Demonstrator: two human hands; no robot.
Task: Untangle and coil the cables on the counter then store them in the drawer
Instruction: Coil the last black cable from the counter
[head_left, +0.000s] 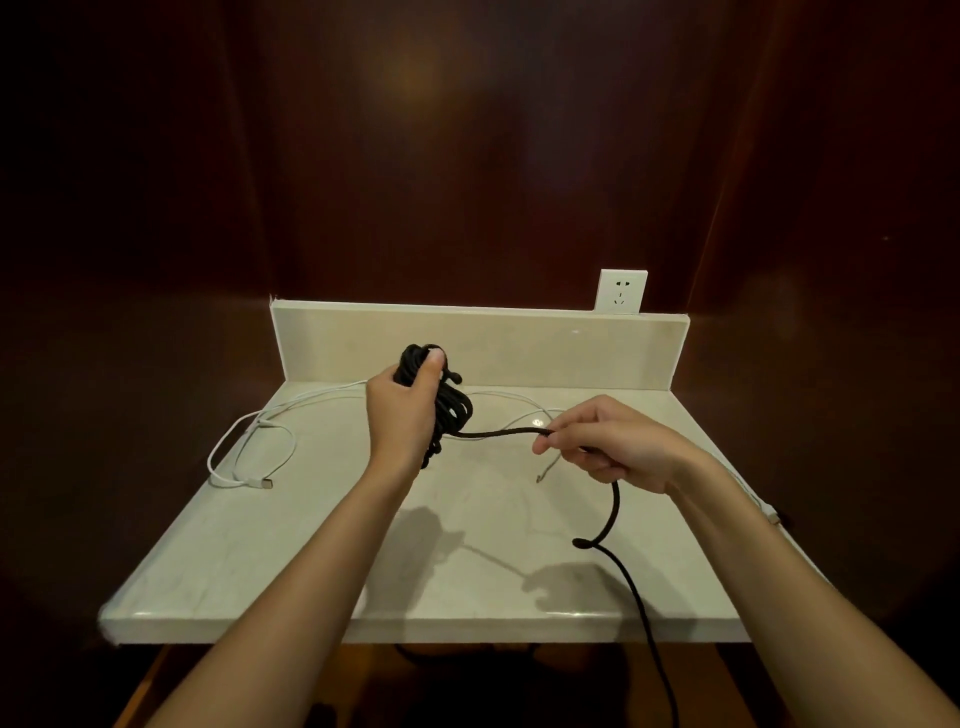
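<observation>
The left hand (402, 402) holds a bundle of black cable (451, 410) above the pale bench (291, 551), its grip clamped round the coils with the thumb pressed on top. From the bundle one black strand runs across to the right hand (618, 447), whose grip is pinched on it between thumb and forefinger. Past that hand the strand drops, bends just above the bench and trails off over the front edge. A white cable (249, 452) lies on the bench, left of the bundle — it forms a loose loop with its plug end flat on the surface. A second white cable (519, 402) curves over the bench behind the bundle and under the right hand; one end shows near the bench's right edge. A white wall socket (621, 292) sits above the bench's back upstand — behind and to the right of the bundle.
</observation>
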